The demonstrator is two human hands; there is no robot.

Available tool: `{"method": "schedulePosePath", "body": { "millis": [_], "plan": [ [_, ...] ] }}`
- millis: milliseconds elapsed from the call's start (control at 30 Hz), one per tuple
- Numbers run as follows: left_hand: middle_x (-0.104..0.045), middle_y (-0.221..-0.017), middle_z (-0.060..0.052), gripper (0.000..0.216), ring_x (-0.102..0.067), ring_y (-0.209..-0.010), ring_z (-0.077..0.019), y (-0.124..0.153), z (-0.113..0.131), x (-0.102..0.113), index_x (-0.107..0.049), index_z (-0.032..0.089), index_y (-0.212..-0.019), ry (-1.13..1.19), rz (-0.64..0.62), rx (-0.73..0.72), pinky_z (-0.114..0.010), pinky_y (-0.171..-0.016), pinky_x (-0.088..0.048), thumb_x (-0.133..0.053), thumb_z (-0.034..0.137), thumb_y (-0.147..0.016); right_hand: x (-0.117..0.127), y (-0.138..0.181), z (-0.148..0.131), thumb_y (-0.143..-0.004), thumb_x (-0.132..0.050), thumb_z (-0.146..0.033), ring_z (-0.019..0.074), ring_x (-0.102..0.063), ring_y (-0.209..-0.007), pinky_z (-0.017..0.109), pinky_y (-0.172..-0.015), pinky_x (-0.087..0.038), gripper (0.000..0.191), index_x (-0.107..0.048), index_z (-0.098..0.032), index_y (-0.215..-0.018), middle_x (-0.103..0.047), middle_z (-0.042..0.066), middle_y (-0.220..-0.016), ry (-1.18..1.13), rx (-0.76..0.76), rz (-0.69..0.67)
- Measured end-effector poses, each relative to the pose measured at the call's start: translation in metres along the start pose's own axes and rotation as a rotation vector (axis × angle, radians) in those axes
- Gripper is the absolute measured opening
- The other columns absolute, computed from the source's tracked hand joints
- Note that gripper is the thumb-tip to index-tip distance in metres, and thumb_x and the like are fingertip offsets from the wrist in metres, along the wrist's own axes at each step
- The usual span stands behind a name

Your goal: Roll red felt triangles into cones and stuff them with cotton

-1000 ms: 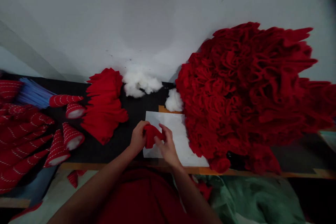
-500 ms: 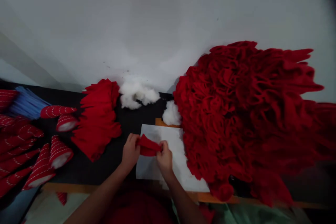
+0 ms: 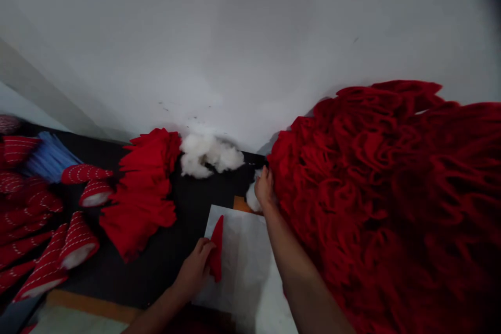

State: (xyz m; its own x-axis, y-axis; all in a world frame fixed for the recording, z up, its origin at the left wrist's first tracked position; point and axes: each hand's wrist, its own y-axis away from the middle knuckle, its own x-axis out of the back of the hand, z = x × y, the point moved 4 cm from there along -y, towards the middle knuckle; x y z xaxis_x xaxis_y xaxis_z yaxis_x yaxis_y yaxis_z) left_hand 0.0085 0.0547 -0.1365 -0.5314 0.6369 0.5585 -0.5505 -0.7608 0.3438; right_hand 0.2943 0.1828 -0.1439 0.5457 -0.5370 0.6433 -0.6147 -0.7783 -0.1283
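Felt piece (image 3: pixel 217 248), red, is pinched by the left hand (image 3: pixel 193 271) alone over the white paper (image 3: pixel 242 276). The right hand (image 3: pixel 264 188) has let go and reached a stuffing tuft (image 3: pixel 251 199) beside the red pile (image 3: pixel 391 209); whether it has closed there is unclear.

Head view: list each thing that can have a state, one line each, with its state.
Left hand, shut on the red piece.
Red piece, held at the sheet's left edge.
Right hand, on the small wad; grip unclear.
Small wad, partly covered by the right hand.
Sheet, flat on the table.
Stitched cones, stuffed, lying down.
Big wad, loose, untouched.
Red heap, piled at right.
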Motion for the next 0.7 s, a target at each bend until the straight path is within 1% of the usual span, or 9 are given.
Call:
{"method": "schedulePosePath", "body": {
  "millis": [100, 167, 233, 333, 467, 500, 567, 633, 700],
  "plan": [
    [-0.045, -0.116, -0.006, 0.041, -0.053, -0.094, -0.0155, 0.009, -0.001, 0.005, -0.049, 0.024, -0.107, 0.032, 0.009, -0.031, -0.029, -0.083, -0.043, -0.036, 0.007, -0.072, -0.011, -0.018, 0.006, -0.069, -0.051, -0.017, 0.0251, -0.051, -0.101, 0.039, -0.087, -0.036, 0.035, -0.059, -0.014, -0.103, -0.059, 0.015, -0.100, -0.001, -0.019, -0.065],
    [-0.047, -0.112, -0.007, 0.033, -0.054, -0.085, -0.0147, 0.011, 0.002, 0.013, -0.049, 0.024, -0.105, 0.078, 0.040, -0.046, -0.030, -0.079, -0.044, -0.036, 0.012, -0.077, -0.013, -0.017, 0.002, -0.067, -0.055, -0.017, 0.0227, -0.055, -0.088, 0.036, -0.083, -0.037, 0.016, -0.065, -0.018, -0.080, -0.063, 0.009, -0.079, -0.009, 0.000, -0.127],
    [-0.049, -0.106, -0.007, 0.028, -0.053, -0.078, -0.0140, 0.004, 0.010, 0.021, -0.049, 0.022, -0.104, 0.132, 0.078, -0.060, -0.030, -0.075, -0.044, -0.036, 0.016, -0.080, -0.010, -0.007, -0.008, -0.068, -0.055, -0.018, 0.0211, -0.056, -0.083, 0.037, -0.084, -0.036, 0.010, -0.065, -0.019, -0.068, -0.063, 0.005, -0.070, -0.025, 0.032, -0.175],
    [-0.048, -0.102, -0.008, 0.028, -0.052, -0.078, -0.0145, -0.029, 0.029, 0.029, -0.047, 0.019, -0.106, 0.207, 0.166, -0.100, -0.030, -0.073, -0.044, -0.041, 0.021, -0.079, -0.002, 0.021, -0.032, -0.072, -0.053, -0.023, 0.0202, -0.054, -0.084, 0.037, -0.086, -0.035, 0.014, -0.066, -0.020, -0.074, -0.065, 0.004, -0.077, -0.080, 0.084, -0.227],
    [-0.044, -0.108, -0.011, 0.063, -0.049, -0.069, -0.0123, -0.092, 0.055, 0.025, -0.036, 0.014, -0.123, 0.277, 0.269, -0.095, -0.029, -0.067, -0.044, -0.060, 0.024, -0.065, 0.008, 0.066, -0.058, -0.076, -0.049, -0.028, 0.0177, -0.057, -0.085, 0.031, -0.081, -0.041, 0.020, -0.066, -0.020, -0.084, -0.066, 0.004, -0.088, -0.196, 0.110, -0.294],
    [-0.047, -0.103, -0.010, 0.058, -0.049, -0.072, -0.0132, -0.105, 0.060, 0.022, -0.041, 0.013, -0.119, 0.268, 0.292, -0.121, -0.029, -0.067, -0.043, -0.061, 0.022, -0.064, 0.011, 0.075, -0.062, -0.076, -0.048, -0.028, 0.0172, -0.058, -0.084, 0.030, -0.079, -0.042, 0.021, -0.065, -0.019, -0.084, -0.066, 0.004, -0.088, -0.219, 0.103, -0.305],
    [-0.051, -0.089, -0.006, 0.032, -0.049, -0.081, -0.0156, -0.121, 0.066, 0.017, -0.054, 0.014, -0.099, 0.249, 0.343, -0.175, -0.029, -0.074, -0.041, -0.054, 0.013, -0.067, 0.015, 0.090, -0.067, -0.076, -0.046, -0.027, 0.0167, -0.059, -0.082, 0.029, -0.077, -0.044, 0.022, -0.065, -0.018, -0.085, -0.066, 0.005, -0.087, -0.256, 0.085, -0.317],
    [-0.052, -0.081, -0.004, 0.020, -0.048, -0.081, -0.0157, -0.126, 0.066, 0.014, -0.056, 0.015, -0.086, 0.239, 0.357, -0.197, -0.030, -0.075, -0.040, -0.048, 0.008, -0.069, 0.020, 0.101, -0.071, -0.075, -0.048, -0.027, 0.0169, -0.058, -0.084, 0.029, -0.077, -0.044, 0.022, -0.064, -0.018, -0.089, -0.065, 0.006, -0.090, -0.273, 0.083, -0.326],
    [-0.052, -0.080, -0.004, 0.018, -0.047, -0.078, -0.0150, -0.126, 0.064, 0.012, -0.056, 0.014, -0.081, 0.230, 0.358, -0.212, -0.029, -0.073, -0.040, -0.046, 0.006, -0.069, 0.024, 0.108, -0.075, -0.072, -0.053, -0.027, 0.0174, -0.056, -0.087, 0.030, -0.079, -0.043, 0.024, -0.063, -0.019, -0.092, -0.062, 0.007, -0.094, -0.259, 0.102, -0.324]
  ]
}}
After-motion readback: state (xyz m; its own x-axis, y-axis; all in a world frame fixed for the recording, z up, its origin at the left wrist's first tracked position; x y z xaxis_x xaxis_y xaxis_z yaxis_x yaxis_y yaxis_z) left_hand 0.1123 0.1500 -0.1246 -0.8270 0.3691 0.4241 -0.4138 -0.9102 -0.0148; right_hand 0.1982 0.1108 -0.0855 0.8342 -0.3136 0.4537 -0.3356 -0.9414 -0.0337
